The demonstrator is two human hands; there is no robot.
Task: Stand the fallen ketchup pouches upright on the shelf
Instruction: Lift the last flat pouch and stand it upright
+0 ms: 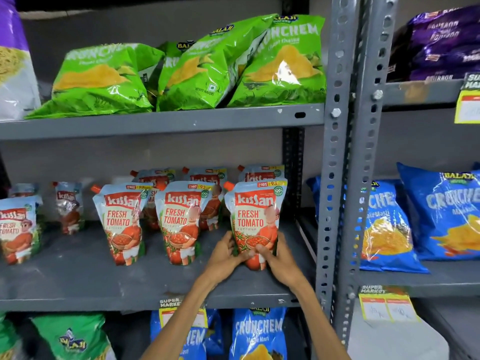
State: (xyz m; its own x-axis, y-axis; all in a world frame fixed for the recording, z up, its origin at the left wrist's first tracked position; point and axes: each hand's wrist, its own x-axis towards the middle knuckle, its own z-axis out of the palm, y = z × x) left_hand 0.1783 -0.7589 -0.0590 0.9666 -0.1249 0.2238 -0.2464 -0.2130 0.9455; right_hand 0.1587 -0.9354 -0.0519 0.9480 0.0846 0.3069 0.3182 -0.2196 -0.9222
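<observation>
Several Kissan ketchup pouches stand upright on the grey middle shelf [78, 276]. The rightmost front pouch [255, 211] is upright, held at its base by both hands. My left hand [224, 255] grips its lower left side and my right hand [276, 258] grips its lower right. Two more front pouches stand to the left, one in the middle [181, 219] and one further left [122, 219]. Three pouches stand in a row behind them [207, 178]. Further left are a small back pouch [68, 206] and a front pouch [18, 229] at the frame edge.
Green chip bags [192, 66] fill the shelf above. A grey perforated upright post [337, 152] bounds the shelf on the right. Blue chip bags [415, 219] sit on the neighbouring rack, and more [257, 333] lie below. Price tags [387, 305] hang from the shelf edges.
</observation>
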